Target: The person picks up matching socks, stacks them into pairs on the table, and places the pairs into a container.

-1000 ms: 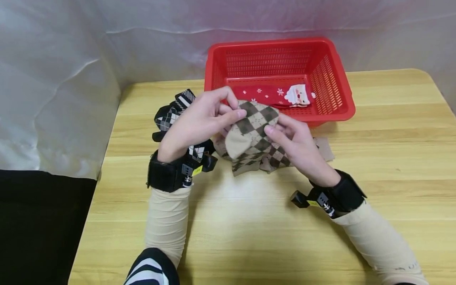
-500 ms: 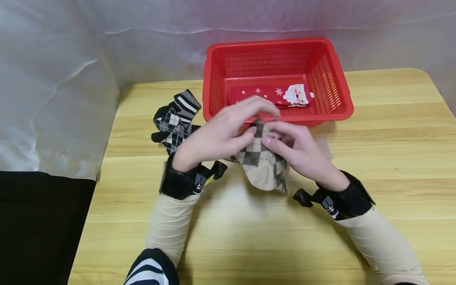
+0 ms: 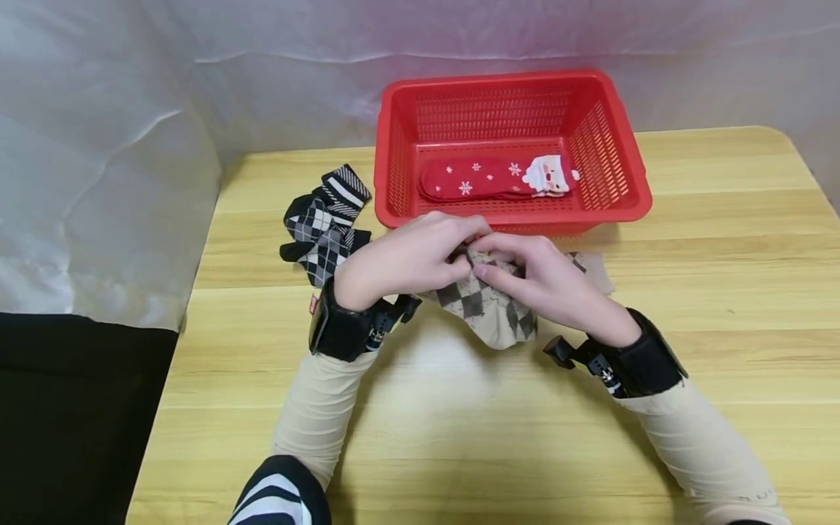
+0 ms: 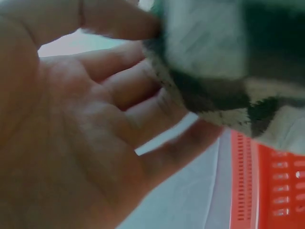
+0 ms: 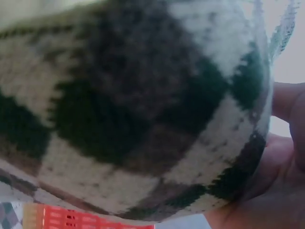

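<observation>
Both hands meet over a beige argyle sock (image 3: 488, 310) on the wooden worktop (image 3: 459, 423), just before a red basket (image 3: 620, 157). The left hand (image 3: 407, 259) and right hand (image 3: 545, 281) each pinch its bunched top.

Bunched beige-brown argyle sock (image 3: 488, 310) on table

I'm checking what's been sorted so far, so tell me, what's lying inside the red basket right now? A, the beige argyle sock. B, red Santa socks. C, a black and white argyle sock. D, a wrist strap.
B: the red Santa socks lie inside the red basket; the others sit outside it.
</observation>
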Demonstrator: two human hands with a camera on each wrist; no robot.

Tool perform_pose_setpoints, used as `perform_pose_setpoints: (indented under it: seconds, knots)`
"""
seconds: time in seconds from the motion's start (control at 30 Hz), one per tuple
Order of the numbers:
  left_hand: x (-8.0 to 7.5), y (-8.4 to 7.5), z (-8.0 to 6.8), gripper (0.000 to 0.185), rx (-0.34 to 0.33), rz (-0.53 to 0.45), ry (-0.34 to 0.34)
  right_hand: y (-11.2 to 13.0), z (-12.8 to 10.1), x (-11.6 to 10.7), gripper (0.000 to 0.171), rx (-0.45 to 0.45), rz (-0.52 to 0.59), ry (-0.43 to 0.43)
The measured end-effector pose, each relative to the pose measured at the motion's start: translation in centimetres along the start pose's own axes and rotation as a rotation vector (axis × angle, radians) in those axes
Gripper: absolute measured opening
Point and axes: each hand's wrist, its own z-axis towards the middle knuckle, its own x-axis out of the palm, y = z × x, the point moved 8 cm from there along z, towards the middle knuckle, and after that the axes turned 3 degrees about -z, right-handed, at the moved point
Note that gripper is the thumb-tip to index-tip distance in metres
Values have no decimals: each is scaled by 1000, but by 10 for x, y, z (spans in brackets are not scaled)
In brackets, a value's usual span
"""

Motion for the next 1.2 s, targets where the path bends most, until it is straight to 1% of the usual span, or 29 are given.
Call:
perform_pose_setpoints:
  seconds: [0.07, 0.13, 0.23, 0.3, 0.4, 0.5, 0.6, 0.73, 0.8, 0.9, 0.97, 1.0, 1.07, 1.13, 1.2]
  knots:
    - [3, 5, 1, 18, -42, 16, 33, -3, 1, -1, 25, 13, -30, 16]
    - [6, 10, 3, 19, -69, 27, 63, -7, 2, -1, 24, 34, -53, 39]
    - [8, 14, 5, 23, -81, 35, 89, -13, 3, -2, 23, 78, -85, 93]
    - [10, 16, 6, 22, -80, 40, 97, -18, 4, -3, 22, 108, -105, 138]
    - [12, 19, 7, 20, -85, 68, 93, -26, 4, -4, 19, 140, -135, 201]
    - [12, 25, 8, 20, -118, 119, 68, -31, 3, -7, 15, 152, -153, 235]
    - [12, 30, 9, 23, -168, 163, 46, -36, 4, -11, 10, 133, -173, 241]
    - [16, 32, 11, 22, -235, 215, 26, -42, 5, -13, 7, 115, -199, 249]
    - [18, 30, 11, 22, -261, 272, 11, -46, 5, -11, 7, 120, -200, 267]
    - [22, 26, 13, 19, -299, 383, -5, -53, 5, -8, 9, 132, -201, 301]
    - [25, 26, 14, 20, -341, 436, 2, -57, 5, -5, 10, 138, -202, 320]
    - [28, 25, 15, 19, -351, 459, 12, -59, 6, -3, 10, 143, -202, 329]
    - [33, 26, 17, 20, -382, 479, 30, -63, 6, 0, 12, 143, -201, 342]
    - [39, 28, 19, 22, -388, 490, 51, -64, 6, 3, 14, 139, -192, 352]
    - [45, 30, 24, 22, -353, 510, 47, -65, 6, 4, 15, 137, -183, 360]
